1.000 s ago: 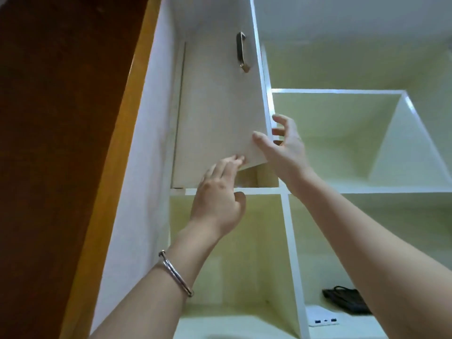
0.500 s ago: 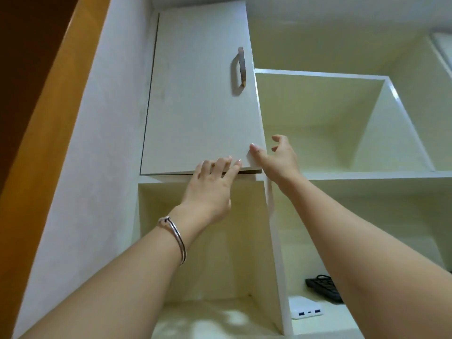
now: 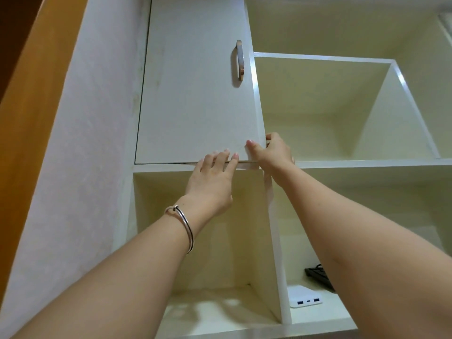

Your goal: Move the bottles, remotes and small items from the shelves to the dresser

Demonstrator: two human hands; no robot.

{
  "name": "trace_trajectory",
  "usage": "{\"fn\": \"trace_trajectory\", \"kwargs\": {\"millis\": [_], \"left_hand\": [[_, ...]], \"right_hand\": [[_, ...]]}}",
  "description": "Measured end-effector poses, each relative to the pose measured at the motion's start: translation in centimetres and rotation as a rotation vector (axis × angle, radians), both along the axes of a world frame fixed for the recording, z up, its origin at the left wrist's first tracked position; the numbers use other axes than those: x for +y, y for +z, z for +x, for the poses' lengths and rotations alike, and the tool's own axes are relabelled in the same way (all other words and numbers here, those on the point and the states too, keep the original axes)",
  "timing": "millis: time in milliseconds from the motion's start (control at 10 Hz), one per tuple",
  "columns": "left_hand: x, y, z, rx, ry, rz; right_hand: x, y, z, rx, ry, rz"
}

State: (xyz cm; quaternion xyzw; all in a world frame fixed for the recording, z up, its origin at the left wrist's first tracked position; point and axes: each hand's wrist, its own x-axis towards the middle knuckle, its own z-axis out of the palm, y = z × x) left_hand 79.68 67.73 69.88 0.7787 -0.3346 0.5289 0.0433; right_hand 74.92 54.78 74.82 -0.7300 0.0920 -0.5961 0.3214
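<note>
A white cabinet door (image 3: 195, 101) with a metal handle (image 3: 239, 60) lies nearly flush with the shelf unit at the upper left. My left hand (image 3: 212, 177) presses flat against the door's bottom edge, fingers spread. My right hand (image 3: 271, 152) pinches the door's lower right corner, thumb on the front and fingers behind the edge. On the lower right shelf lie a white power bank (image 3: 304, 299) and a black item (image 3: 318, 277), which my right forearm partly hides.
The white shelf unit (image 3: 342, 163) has open cubbies to the right of the door and below it. A pale wall (image 3: 80, 143) and an orange-brown wooden panel (image 3: 27, 99) stand at the left.
The cabinet door has swung from ajar to almost shut under both hands. My view has shifted so the door faces me squarely.
</note>
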Motion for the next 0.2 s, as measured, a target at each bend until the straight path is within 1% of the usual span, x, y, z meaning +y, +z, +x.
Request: {"fn": "trace_trajectory", "kwargs": {"millis": [100, 200], "left_hand": [[0.3, -0.3, -0.4, 0.034, -0.032, 0.006], [1.0, -0.3, -0.9, 0.079, -0.08, 0.013]], "right_hand": [[-0.3, -0.1, -1.0, 0.054, 0.139, -0.022], [-0.4, -0.4, -2.5, 0.103, 0.161, -0.039]]}}
